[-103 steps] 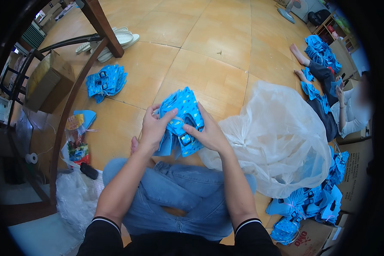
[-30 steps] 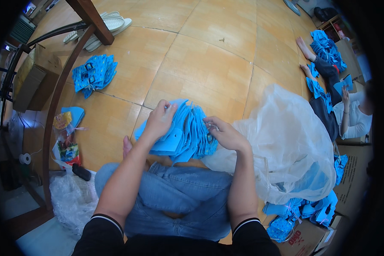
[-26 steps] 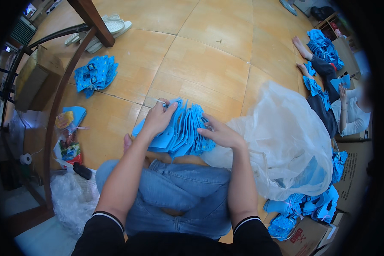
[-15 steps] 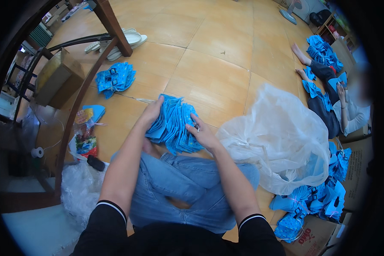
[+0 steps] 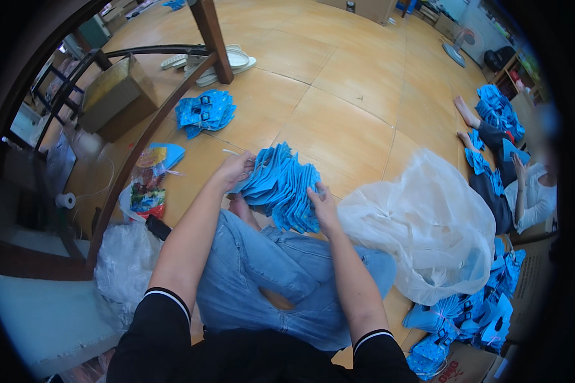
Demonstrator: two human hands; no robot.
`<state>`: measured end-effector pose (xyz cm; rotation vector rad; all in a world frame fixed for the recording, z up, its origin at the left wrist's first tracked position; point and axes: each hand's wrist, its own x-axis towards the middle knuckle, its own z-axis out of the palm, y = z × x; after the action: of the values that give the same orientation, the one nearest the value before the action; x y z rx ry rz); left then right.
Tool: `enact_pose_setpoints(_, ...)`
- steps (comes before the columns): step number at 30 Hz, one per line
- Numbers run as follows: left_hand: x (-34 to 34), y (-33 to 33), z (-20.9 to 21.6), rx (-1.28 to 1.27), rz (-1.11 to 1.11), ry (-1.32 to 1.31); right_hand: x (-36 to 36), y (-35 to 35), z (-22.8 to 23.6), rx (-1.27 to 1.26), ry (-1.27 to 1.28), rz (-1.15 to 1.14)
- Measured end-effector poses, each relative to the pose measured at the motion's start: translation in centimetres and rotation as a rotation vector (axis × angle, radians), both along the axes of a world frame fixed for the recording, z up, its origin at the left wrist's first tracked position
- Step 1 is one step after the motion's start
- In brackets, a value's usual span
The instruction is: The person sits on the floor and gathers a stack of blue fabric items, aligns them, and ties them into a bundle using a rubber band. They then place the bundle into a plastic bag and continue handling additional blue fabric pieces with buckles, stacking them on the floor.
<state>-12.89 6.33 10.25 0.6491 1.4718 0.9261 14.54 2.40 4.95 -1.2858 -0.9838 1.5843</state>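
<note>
Left hand (image 5: 238, 171) is closed on the left edge of a blue stack (image 5: 281, 187), fingers curled around it; a thin pale strip pokes out past the fingertips. Right hand (image 5: 324, 204) grips the right edge, thumb and fingertips pressed against the sheets. Stack sits between the two hands, just in front of the person's crossed legs in blue jeans (image 5: 262, 255), many thin layers fanned out in wavy folds; can't tell whether its underside touches the floor (image 5: 351, 137). Bare foot (image 5: 241, 209) shows just below its left side. Right of the right hand: big translucent plastic bag (image 5: 421, 223), crumpled, on the floor. Past its lower end, a heap of blue bundles (image 5: 457, 322) beside cardboard at the right rim. Up-left of the stack, well apart, a smaller blue pile (image 5: 206, 113) with dark buckle-like shapes on top. Left side: colourful printed pouch (image 5: 148, 185), clear plastic wrap (image 5: 126, 258) below it, white spool (image 5: 65, 200) farther out, all near a dark wooden frame (image 5: 212, 45). Behind the frame's slanted bar, a cardboard box (image 5: 118, 99); pale slippers (image 5: 220, 64) by its upright. Far right, a co-worker (image 5: 527, 191) sits with legs out, blue pieces around them. Fan (image 5: 455, 52) at upper right.
</note>
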Motion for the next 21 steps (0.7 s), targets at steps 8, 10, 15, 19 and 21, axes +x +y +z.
enact_pose_setpoints(8, -2.7, -9.8, 7.5, 0.540, 0.252, 0.230, 0.3, -0.1, -0.9, 0.054, -0.016, 0.022)
enact_pose_setpoints(10, -5.5, -12.9, 9.4, 0.606, 0.405, 0.228, 0.6, -0.1, -1.1, 0.089, -0.215, 0.006)
enact_pose_setpoints(15, -12.9, -22.5, 7.4, 0.572, 0.621, 0.129, 0.3, -0.3, -1.3, 0.315, -0.416, -0.004)
enact_pose_setpoints(19, -11.5, -28.7, -0.3, 0.119, 0.735, -0.069, 0.3, -0.9, -1.6, 0.395, -0.601, 0.010)
enact_pose_setpoints(21, -8.9, -31.2, -3.1, -0.082, 1.017, -0.185, 0.5, -1.1, -1.8, 0.411, -0.608, -0.011)
